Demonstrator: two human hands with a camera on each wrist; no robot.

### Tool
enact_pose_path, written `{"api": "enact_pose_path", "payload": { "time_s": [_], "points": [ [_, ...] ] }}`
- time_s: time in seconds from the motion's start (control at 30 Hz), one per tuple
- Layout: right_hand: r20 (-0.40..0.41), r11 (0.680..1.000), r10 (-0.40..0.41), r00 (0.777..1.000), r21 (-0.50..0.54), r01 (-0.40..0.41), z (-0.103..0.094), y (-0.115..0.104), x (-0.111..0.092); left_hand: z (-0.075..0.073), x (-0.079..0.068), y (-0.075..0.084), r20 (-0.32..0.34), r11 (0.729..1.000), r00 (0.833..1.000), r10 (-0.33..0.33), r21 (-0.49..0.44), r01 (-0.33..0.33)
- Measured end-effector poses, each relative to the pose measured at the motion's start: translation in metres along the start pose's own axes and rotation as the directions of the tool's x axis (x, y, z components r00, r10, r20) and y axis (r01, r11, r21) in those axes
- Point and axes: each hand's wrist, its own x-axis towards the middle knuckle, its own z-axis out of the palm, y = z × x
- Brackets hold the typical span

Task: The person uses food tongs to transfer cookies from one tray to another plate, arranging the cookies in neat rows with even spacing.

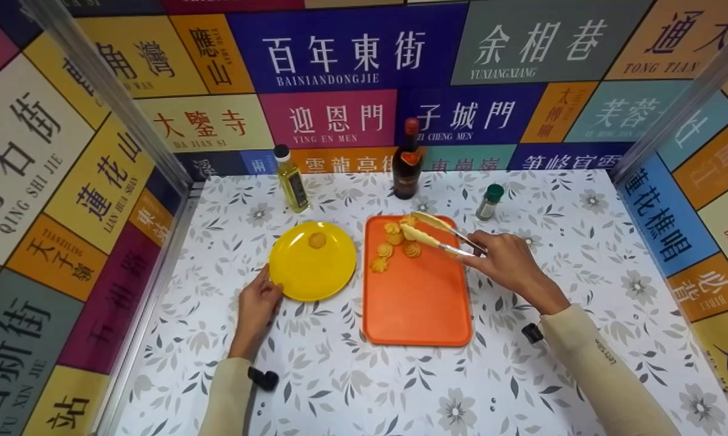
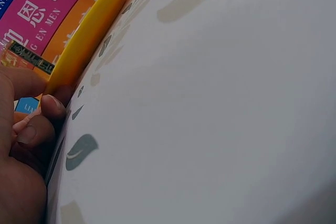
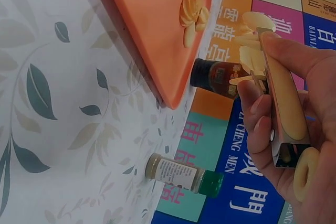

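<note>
My left hand (image 1: pixel 258 307) holds the lower left rim of a round yellow plate (image 1: pixel 309 274), where one swirled cookie (image 1: pixel 318 240) lies near the far edge. In the left wrist view, thumb and curled fingers meet at the plate's rim (image 2: pixel 86 38). Metal tongs with pale yellowish tips (image 1: pixel 423 235) are gripped in my right hand (image 1: pixel 508 261). Their spread tips are at the far end of an orange tray (image 1: pixel 417 309), overlapping the cookies there. Several swirled cookies (image 1: pixel 385 250) sit in the tray's far left part. The right wrist view shows fingers wrapped round the tongs (image 3: pixel 286 95).
Behind the plate stands a bottle of yellow oil (image 1: pixel 293 184) with a black cap. A dark bottle (image 1: pixel 407 172) with a red top is behind the tray, and a green-capped spice jar (image 1: pixel 489 204) stands to its right. Sign-printed walls enclose the flowered tabletop (image 1: pixel 315 387).
</note>
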Motion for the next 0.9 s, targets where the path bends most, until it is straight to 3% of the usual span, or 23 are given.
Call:
{"api": "enact_pose_path", "payload": {
  "time_s": [0.4,0.9],
  "points": [
    [0.024,1.000,-0.007,1.000,0.015,0.006,0.004,-0.014,0.010,0.000,-0.001,0.001,0.006,0.999,1.000,-0.019,-0.049,0.020],
    [0.018,0.998,-0.051,0.999,0.026,0.050,0.012,-0.028,0.019,0.001,-0.001,0.003,0.000,0.999,1.000,-0.014,-0.030,0.014]
  ]
}}
